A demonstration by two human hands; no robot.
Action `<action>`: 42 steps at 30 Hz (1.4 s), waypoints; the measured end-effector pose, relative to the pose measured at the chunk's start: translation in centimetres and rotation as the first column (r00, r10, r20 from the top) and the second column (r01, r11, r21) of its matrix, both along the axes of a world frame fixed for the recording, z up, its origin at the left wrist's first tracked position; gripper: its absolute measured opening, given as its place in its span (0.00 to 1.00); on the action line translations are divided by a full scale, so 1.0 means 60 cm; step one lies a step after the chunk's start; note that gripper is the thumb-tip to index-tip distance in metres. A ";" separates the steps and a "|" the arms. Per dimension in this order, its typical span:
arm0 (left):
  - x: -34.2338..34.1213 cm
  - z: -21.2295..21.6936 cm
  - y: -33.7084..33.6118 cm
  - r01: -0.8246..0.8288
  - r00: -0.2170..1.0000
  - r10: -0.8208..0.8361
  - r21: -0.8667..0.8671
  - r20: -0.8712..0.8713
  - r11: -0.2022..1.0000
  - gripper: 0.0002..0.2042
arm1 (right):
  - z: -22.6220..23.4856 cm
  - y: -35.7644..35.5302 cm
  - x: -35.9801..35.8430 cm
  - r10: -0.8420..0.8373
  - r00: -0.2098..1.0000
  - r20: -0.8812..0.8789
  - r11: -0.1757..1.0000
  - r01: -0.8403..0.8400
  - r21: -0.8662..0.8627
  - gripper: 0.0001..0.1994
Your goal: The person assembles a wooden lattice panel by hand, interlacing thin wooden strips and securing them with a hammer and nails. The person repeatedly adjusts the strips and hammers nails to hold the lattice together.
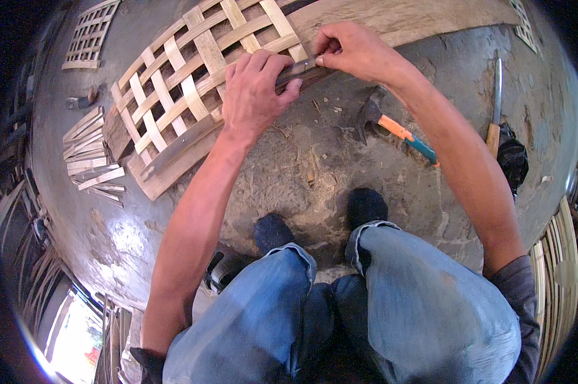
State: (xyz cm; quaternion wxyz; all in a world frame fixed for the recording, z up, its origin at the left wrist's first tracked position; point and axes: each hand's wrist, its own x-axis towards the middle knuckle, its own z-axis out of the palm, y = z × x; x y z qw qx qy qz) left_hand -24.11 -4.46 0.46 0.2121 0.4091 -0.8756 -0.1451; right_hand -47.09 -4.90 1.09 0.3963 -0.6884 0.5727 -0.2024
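A lattice of woven pale bamboo strips (pixel 193 96) lies over a wooden board on the floor. Along its near edge runs a dark flat strip (pixel 180 142). My left hand (pixel 255 93) bears down on that edge, fingers curled over the lattice and strip, thumb on the near side. Just right of it, my right hand (pixel 349 51) pinches thumb to forefinger at the strip's right end. What sits between those fingertips is too small to make out. A hammer (pixel 401 131) with an orange and teal handle rests on the floor below my right forearm.
At the left lie loose short bamboo pieces (pixel 90 153), a small metal-headed tool (pixel 79 102) and another woven panel (pixel 90 35). A long knife (pixel 496 105) lies at right beside a black bag (pixel 511 157). Long bamboo strips (pixel 557 262) are stacked at far right.
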 end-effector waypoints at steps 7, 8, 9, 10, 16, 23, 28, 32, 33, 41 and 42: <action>0.000 0.011 0.001 0.001 1.000 -0.002 0.019 0.026 1.000 0.18 | 0.013 -0.008 0.006 0.038 0.991 -0.127 0.999 -0.038 0.008 0.08; 0.000 0.010 0.001 0.004 1.000 -0.004 0.025 0.021 1.000 0.18 | 0.009 -0.004 0.003 0.036 0.998 -0.048 0.999 -0.034 0.030 0.08; 0.001 0.010 0.003 0.011 1.000 -0.012 0.038 0.016 0.999 0.18 | 0.001 0.001 -0.002 0.031 0.999 0.031 0.998 -0.033 0.052 0.09; 0.003 0.012 0.004 0.013 1.000 -0.014 0.043 0.016 0.999 0.18 | 0.001 0.000 -0.004 0.031 0.993 0.117 0.997 -0.039 0.066 0.09; 0.005 0.033 -0.008 0.054 0.998 -0.052 0.048 -0.041 0.997 0.17 | 0.012 0.025 -0.009 -0.355 0.873 0.334 0.923 0.273 0.270 0.12; 0.033 0.132 -0.014 0.077 0.989 -0.045 0.229 -0.140 0.970 0.19 | 0.079 0.083 0.037 -0.549 0.511 0.661 0.820 0.175 0.545 0.13; 0.047 0.153 -0.009 0.048 0.990 -0.014 0.244 -0.138 0.968 0.19 | 0.107 0.093 0.063 -0.512 0.439 0.738 0.849 0.128 0.513 0.13; 0.051 0.160 -0.004 0.083 0.986 -0.050 0.204 -0.161 0.975 0.21 | 0.127 0.096 0.068 -0.490 0.466 0.736 0.867 0.178 0.465 0.10; 0.053 0.160 -0.005 0.077 0.987 -0.047 0.193 -0.155 0.978 0.20 | 0.134 0.095 0.067 -0.490 0.471 0.733 0.867 0.181 0.463 0.10; 0.045 0.143 0.002 0.082 0.987 -0.062 0.130 -0.150 0.988 0.19 | 0.136 0.095 0.063 -0.579 0.452 0.679 0.799 0.148 0.582 0.12; 0.044 0.137 0.003 0.096 0.986 -0.079 0.112 -0.148 0.989 0.19 | 0.131 0.095 0.061 -0.588 0.472 0.658 0.786 0.140 0.602 0.14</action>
